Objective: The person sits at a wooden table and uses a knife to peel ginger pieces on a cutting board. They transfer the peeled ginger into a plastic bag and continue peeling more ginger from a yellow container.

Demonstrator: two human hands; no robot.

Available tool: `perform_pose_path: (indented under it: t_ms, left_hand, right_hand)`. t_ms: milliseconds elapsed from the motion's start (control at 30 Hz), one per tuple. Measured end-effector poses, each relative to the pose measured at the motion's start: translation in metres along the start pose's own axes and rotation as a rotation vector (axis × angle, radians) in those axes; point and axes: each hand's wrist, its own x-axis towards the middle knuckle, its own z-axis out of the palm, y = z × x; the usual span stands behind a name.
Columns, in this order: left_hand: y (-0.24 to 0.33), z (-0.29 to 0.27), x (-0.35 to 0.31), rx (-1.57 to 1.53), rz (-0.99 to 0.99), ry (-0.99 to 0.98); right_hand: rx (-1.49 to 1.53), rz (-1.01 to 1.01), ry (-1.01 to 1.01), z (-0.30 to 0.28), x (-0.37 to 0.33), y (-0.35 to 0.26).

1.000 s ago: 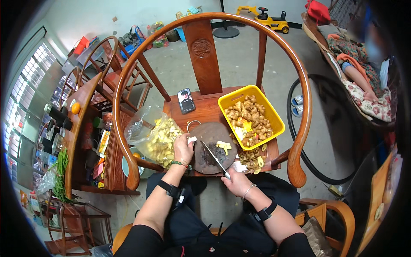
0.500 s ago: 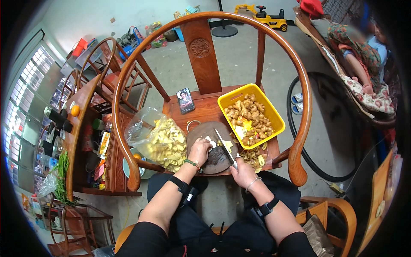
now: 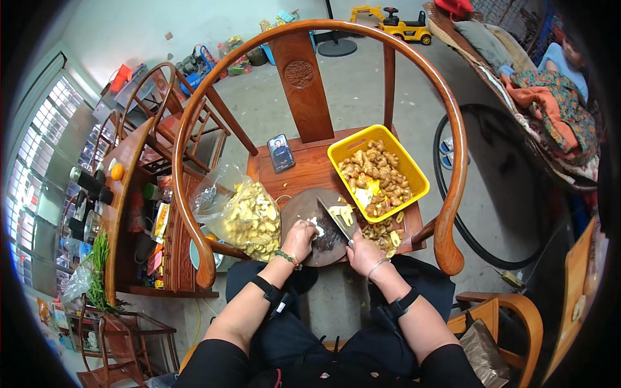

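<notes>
Left hand (image 3: pixel 299 238) pins a pale ginger piece (image 3: pixel 317 227) on the round wooden chopping board (image 3: pixel 299 205), fingers curled over it. Right hand (image 3: pixel 363 252) grips the cleaver (image 3: pixel 335 218), blade beside that piece. Yellow ginger tub (image 3: pixel 414 173) sits far right.

Home: wooden chairs (image 3: pixel 304 84), toys (image 3: pixel 388 16)

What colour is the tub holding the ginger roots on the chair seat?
Bright yellow; the tub shows in the head view, right of the cutting board.
</notes>
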Motion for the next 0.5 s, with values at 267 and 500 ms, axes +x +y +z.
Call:
perform_pose_path:
  t_ms: [267,500]
  left_hand:
    - [0.019,-0.002,-0.03,0.001,0.012,-0.092]
    - [0.038,-0.027,-0.045,-0.184,-0.121,-0.264]
  right_hand:
    - [-0.048,-0.052,-0.037,0.012,0.006,0.006]
    - [-0.032,-0.053,-0.011,0.012,0.006,0.012]
